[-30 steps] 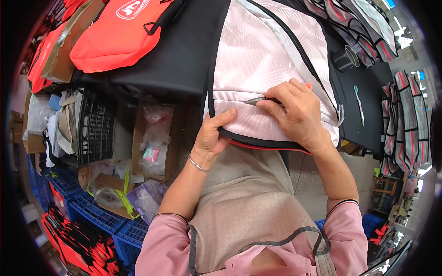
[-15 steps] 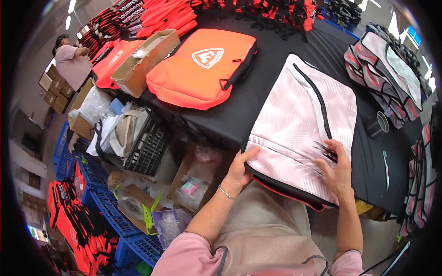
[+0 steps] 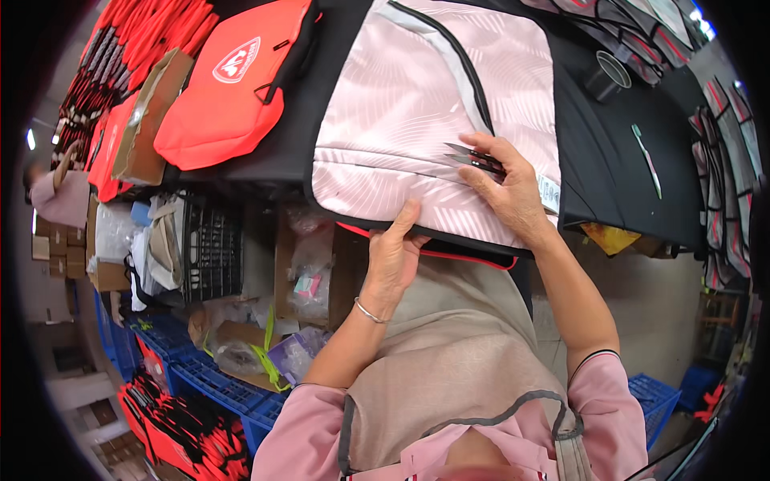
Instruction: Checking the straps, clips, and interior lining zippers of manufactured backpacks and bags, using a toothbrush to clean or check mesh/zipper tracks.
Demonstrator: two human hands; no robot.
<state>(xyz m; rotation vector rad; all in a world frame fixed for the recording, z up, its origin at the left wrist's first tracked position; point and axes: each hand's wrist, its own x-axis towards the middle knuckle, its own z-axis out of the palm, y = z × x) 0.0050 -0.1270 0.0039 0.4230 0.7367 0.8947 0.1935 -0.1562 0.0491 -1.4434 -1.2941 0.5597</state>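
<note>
Pink bag (image 3: 433, 96) lies flat on the black table (image 3: 593, 152), straight ahead of the person, bottom edge nearest the lap. Long axis runs roughly twelve to six; twelve is away from the wearer. Seam (image 3: 365, 160) crosses its lower part, closer to nine–three, dropping a bit on the three side.

Right hand (image 3: 513, 188): thumb and fingers pinching black-handled snips (image 3: 475, 158). Blades stick out past the fingertips toward ten o'clock, tips slightly parted. They sit over the bag by the seam, near parallel to it rather than square across. Touching cloth or just above it? Can't tell from where I stand.

Left hand (image 3: 393, 248): at the bag's six o'clock edge, thumb flat on top, other fingers mostly hidden under the rim, so the edge looks pinched. From that thumb, seam is at twelve, blade tips at one, near but apart. Right hand is the closer one to the blades, obviously.

Label (image 3: 549, 192) at the bag's four o'clock, just beside the right wrist. Around the bag: orange bag (image 3: 228, 96) at nine, cup (image 3: 607, 78) between two and three, toothbrush (image 3: 647, 164) just past three.
</note>
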